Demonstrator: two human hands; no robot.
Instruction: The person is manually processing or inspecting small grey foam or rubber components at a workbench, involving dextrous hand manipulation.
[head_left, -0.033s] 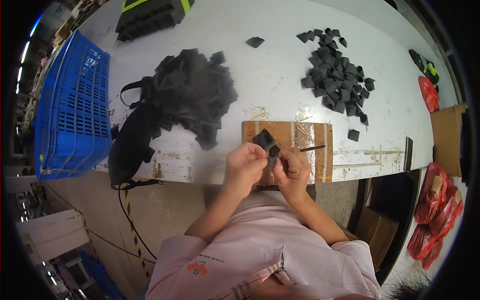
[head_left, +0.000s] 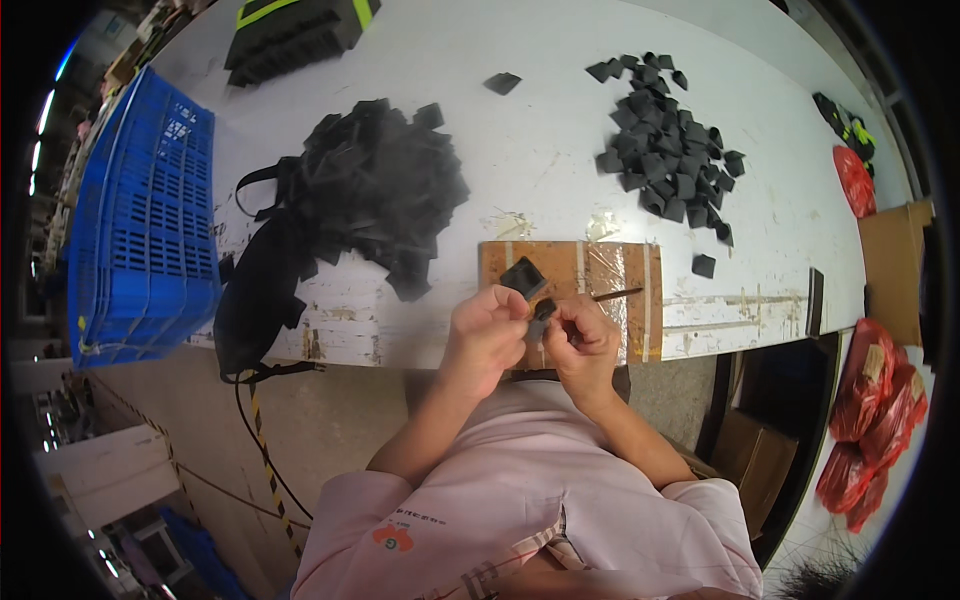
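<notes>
At the white worktable (head_left: 540,150), over a brown cardboard sheet (head_left: 570,256), I'd keep the left hand's (head_left: 483,338) pinch light and the small black piece's (head_left: 541,313) edges aligned; the right hand (head_left: 583,338) curls beside it, grip unclear. That piece looks more rounded than a moment ago.

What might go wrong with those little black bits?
The small black piece between the left hand and right hand might slip and fall, as they're close to the table's front edge. The black heap is loosely piled, so bits could slide if bumped.
</notes>
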